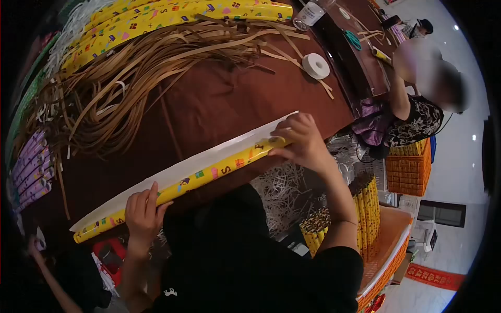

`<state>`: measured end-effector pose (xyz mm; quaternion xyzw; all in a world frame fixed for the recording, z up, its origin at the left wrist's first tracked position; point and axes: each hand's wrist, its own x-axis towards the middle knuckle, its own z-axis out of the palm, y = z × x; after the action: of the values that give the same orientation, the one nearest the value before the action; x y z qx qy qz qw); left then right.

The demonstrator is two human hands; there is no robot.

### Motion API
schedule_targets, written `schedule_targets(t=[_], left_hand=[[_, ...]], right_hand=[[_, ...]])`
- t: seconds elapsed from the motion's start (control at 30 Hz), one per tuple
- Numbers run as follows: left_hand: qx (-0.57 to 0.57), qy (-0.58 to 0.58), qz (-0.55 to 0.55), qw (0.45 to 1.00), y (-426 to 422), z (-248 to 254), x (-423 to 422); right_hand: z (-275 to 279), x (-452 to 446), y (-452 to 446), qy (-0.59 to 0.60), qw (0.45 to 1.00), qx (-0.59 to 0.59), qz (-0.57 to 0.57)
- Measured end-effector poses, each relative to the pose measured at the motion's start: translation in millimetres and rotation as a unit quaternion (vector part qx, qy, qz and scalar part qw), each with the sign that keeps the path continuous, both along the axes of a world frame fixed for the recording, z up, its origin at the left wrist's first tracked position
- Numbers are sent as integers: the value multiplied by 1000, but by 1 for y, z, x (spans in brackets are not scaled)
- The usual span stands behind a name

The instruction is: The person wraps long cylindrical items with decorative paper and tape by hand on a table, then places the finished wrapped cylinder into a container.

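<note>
A yellow sheet of printed wrapping paper (206, 180) lies along the table's near edge, partly rolled into a tube, with its white back (193, 163) showing as a strip on the far side. My left hand (143, 211) is curled over the tube toward its left end, fingertips on the paper. At the right end, my right hand (301, 140) grips the tube between thumb and bent fingers. Whether anything sits inside the roll is hidden.
Brown strips (135, 78) heap across the dark red tablecloth (224, 99), below more yellow paper (182, 23). A white tape roll (315, 65) sits at right. Finished yellow rolls (368, 208) fill an orange basket (394, 250) beside me. A co-worker (417, 115) sits at another table.
</note>
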<state>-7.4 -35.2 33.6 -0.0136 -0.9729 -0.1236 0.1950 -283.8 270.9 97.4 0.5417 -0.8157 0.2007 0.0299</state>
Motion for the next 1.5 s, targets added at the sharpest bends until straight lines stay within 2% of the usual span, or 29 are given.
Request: schedule_targets(t=[0.03, 0.1, 0.13, 0.2, 0.33, 0.4, 0.5, 0.53, 0.6, 0.67, 0.73, 0.8, 0.83, 0.9, 0.97, 1.13, 1.23, 1.4, 1.5], left_hand=[[-2, -7, 7, 1000, 0, 0, 0], [4, -46, 26, 999, 1, -3, 5], [6, -45, 21, 999, 5, 2, 3], [-85, -70, 42, 993, 13, 20, -4], [-135, -54, 40, 989, 39, 57, -37], [31, -49, -40, 998, 60, 70, -82], [143, -88, -114, 979, 99, 67, -173], [172, -116, -125, 970, 112, 61, -203], [150, -208, -121, 959, 133, 48, -256], [157, -327, -130, 923, 148, 44, -292], [154, -312, -120, 930, 155, 38, -297], [146, -296, -110, 937, 154, 36, -302], [172, -312, -142, 924, 149, 36, -303], [196, -329, -177, 907, 146, 37, -303], [216, -314, -165, 910, 146, 38, -302], [230, -284, -157, 918, 152, 24, -304], [237, -290, -153, 915, 152, 26, -303], [232, -276, -172, 917, 152, 17, -305], [274, -265, -172, 908, 155, 17, -305]], right_hand=[[-8, 5, 5, 70, 997, 17, 7], [-24, 7, 12, 86, 995, 51, 1], [-32, 5, 15, 70, 997, 37, 9], [-35, 4, 17, 73, 997, 32, 5], [-42, 6, 18, 74, 997, 19, -1], [-45, 6, 19, 79, 997, 4, 0], [-45, 6, 20, 72, 997, -7, 3], [-43, 6, 19, 75, 997, -8, 2], [-40, 7, 18, 76, 997, 3, 0], [-41, 5, 19, 77, 997, 6, 7], [-39, 3, 22, 76, 997, 6, 11], [-29, -1, 29, -47, 994, -94, 3], [-22, -11, 36, -43, 989, -138, -10], [-20, -26, 51, -11, 985, -89, -150], [-20, -39, 52, -21, 985, -79, -153], [-10, -51, 49, -31, 995, 42, -84], [-5, -62, 52, -22, 996, 62, -57], [0, -68, 60, 25, 992, 67, -104], [-8, -72, 63, 59, 988, 40, -136]])
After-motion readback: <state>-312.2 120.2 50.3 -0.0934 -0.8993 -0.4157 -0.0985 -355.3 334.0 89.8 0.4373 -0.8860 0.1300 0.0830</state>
